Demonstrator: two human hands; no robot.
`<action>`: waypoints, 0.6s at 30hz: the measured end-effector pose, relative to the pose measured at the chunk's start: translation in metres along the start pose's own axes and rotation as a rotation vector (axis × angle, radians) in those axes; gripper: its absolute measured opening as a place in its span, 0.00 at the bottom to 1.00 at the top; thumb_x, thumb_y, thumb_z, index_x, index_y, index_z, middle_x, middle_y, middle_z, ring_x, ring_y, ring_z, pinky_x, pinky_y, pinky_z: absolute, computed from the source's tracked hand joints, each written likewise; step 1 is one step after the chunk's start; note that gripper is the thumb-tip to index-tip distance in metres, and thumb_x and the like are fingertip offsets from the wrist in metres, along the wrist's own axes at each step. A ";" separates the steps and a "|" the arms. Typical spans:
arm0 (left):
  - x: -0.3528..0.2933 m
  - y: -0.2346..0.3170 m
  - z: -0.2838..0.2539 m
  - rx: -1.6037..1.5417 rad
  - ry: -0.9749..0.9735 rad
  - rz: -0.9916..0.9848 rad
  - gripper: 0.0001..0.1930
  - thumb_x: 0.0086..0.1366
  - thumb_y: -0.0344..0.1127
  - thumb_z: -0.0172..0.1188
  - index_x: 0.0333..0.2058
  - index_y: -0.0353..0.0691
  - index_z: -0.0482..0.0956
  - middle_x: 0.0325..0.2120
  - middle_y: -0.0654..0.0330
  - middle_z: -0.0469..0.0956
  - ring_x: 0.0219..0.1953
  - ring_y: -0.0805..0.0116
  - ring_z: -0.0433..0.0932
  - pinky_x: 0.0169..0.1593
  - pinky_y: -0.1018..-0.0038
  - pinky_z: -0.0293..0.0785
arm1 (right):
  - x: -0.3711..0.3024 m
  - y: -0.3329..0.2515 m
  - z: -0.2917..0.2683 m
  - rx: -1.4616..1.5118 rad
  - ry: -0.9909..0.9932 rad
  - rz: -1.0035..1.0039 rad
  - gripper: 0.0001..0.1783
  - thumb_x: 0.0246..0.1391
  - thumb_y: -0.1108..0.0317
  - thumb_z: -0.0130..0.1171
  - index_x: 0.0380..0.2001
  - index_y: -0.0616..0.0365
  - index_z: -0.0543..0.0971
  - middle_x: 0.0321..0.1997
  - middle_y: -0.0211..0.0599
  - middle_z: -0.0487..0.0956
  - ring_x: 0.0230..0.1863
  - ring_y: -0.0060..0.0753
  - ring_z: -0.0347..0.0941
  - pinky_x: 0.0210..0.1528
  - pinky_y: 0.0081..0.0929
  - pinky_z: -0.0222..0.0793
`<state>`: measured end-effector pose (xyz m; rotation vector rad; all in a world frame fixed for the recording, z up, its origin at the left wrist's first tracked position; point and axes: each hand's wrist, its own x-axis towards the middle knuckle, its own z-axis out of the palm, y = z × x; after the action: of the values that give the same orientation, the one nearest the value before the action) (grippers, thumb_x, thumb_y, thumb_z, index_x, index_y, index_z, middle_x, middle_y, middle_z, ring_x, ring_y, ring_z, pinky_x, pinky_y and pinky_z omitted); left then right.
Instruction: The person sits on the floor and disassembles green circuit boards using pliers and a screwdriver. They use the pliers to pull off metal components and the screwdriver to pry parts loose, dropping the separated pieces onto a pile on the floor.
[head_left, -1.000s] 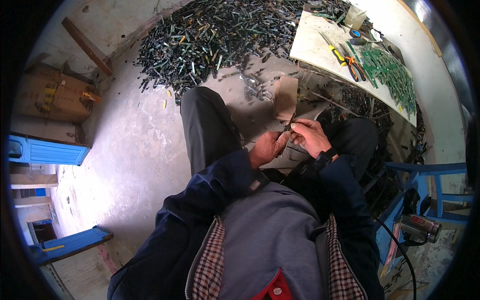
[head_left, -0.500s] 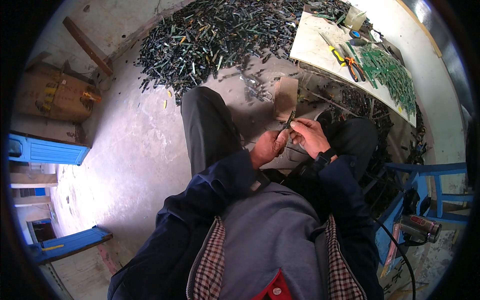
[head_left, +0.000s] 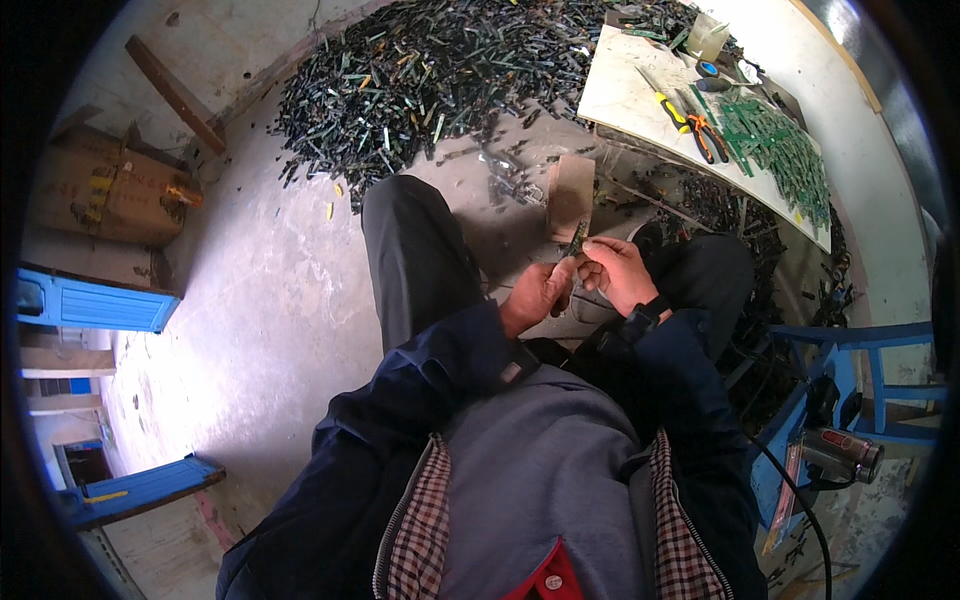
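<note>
Between my knees, my left hand is closed, thumb on top, around a narrow dark-green circuit board strip that points up and away from me. My right hand meets it from the right, its thumb and forefinger pinched at the strip's side near the left fingertips. The strip's lower end is hidden by the fingers. Just beyond the hands lies a flat brown wooden piece.
A large heap of dark strips covers the floor ahead. On a pale board at the right are pliers, a screwdriver and green strips. A blue chair and silver cylindrical device stand right; a cardboard box left.
The strip has turned slightly in my fingers, with more of its green face showing. Both hands stay in nearly the same place.
</note>
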<state>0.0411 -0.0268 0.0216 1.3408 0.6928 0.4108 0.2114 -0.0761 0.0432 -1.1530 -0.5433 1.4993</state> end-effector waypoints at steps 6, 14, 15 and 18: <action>0.000 -0.004 -0.006 -0.226 -0.097 -0.105 0.26 0.71 0.56 0.38 0.31 0.37 0.70 0.18 0.59 0.70 0.19 0.69 0.69 0.25 0.73 0.65 | -0.001 -0.001 -0.001 0.021 -0.034 0.003 0.12 0.61 0.69 0.53 0.42 0.66 0.76 0.30 0.35 0.78 0.26 0.22 0.72 0.26 0.17 0.68; -0.004 0.006 -0.006 -0.547 -0.128 -0.332 0.24 0.69 0.59 0.39 0.32 0.42 0.68 0.19 0.61 0.68 0.22 0.66 0.68 0.30 0.68 0.65 | -0.001 0.000 -0.001 -0.012 -0.043 0.001 0.12 0.60 0.69 0.53 0.43 0.66 0.76 0.30 0.33 0.78 0.25 0.20 0.71 0.26 0.17 0.67; -0.004 0.007 -0.006 -0.546 -0.137 -0.340 0.24 0.69 0.59 0.39 0.32 0.42 0.68 0.19 0.61 0.68 0.22 0.66 0.67 0.30 0.68 0.65 | -0.002 0.000 -0.001 -0.014 -0.039 -0.001 0.12 0.60 0.69 0.54 0.43 0.66 0.76 0.30 0.33 0.78 0.24 0.20 0.71 0.26 0.17 0.67; -0.005 0.011 -0.007 -0.539 -0.157 -0.355 0.25 0.69 0.60 0.38 0.31 0.43 0.68 0.19 0.61 0.67 0.23 0.65 0.67 0.31 0.68 0.65 | -0.002 0.000 0.000 -0.028 -0.024 -0.007 0.11 0.59 0.69 0.55 0.42 0.66 0.76 0.29 0.33 0.78 0.24 0.19 0.71 0.24 0.16 0.67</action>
<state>0.0339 -0.0231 0.0326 0.7135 0.6172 0.1819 0.2117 -0.0779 0.0436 -1.1547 -0.5852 1.5054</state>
